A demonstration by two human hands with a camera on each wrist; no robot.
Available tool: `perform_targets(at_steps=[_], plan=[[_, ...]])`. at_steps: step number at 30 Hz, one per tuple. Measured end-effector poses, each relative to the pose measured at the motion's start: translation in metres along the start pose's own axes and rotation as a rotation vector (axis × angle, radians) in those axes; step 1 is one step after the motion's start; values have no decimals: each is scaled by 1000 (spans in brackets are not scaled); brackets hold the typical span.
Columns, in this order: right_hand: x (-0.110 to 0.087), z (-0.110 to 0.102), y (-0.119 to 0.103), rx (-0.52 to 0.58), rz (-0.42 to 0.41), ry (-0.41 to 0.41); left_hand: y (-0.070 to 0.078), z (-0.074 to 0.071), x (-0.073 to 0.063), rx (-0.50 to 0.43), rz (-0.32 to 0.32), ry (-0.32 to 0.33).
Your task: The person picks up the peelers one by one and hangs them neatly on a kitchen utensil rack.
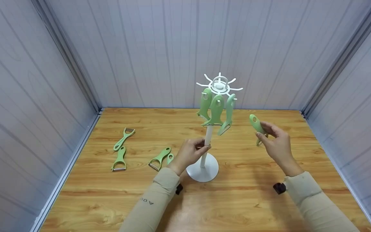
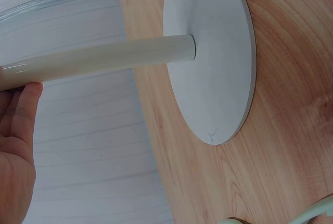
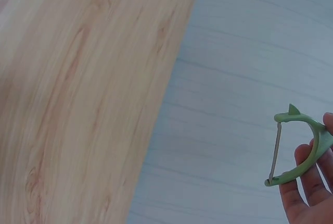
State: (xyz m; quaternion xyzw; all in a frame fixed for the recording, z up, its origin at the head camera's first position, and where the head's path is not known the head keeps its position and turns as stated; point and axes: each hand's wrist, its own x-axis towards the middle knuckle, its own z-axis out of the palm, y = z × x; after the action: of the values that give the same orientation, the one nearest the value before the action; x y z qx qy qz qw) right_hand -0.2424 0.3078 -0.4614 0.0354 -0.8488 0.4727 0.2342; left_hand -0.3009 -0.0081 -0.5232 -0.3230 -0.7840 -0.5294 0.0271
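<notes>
My left hand (image 1: 190,153) grips the white pole (image 1: 208,135) of an upright rack partway up. In the left wrist view its fingers (image 2: 23,112) lie against the pole, above the round white base (image 2: 213,62). Right of the rack, my right hand (image 1: 277,143) pinches a green peeler (image 1: 255,122) in the air, its holed handle end pointing up. The right wrist view shows that peeler's blade (image 3: 276,151) and curved frame beside the fingers. Green peelers (image 1: 217,109) hang by their handle holes from the near hooks of the rack's spoked top (image 1: 219,87); other hooks are bare.
On the wooden table (image 1: 237,203) left of the rack lie two peelers, one (image 1: 124,139) behind another (image 1: 119,160). Nearer the left hand is a further peeler (image 1: 159,159), with one (image 1: 170,158) partly hidden by that hand. Pale panels (image 1: 172,48) wall in the table.
</notes>
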Motion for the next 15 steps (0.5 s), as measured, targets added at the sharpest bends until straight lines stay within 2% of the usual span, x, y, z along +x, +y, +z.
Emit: perform_targets(at_steps=[15], plan=[[-5, 4, -36, 127, -64, 55, 0, 0, 0, -2, -14, -7]])
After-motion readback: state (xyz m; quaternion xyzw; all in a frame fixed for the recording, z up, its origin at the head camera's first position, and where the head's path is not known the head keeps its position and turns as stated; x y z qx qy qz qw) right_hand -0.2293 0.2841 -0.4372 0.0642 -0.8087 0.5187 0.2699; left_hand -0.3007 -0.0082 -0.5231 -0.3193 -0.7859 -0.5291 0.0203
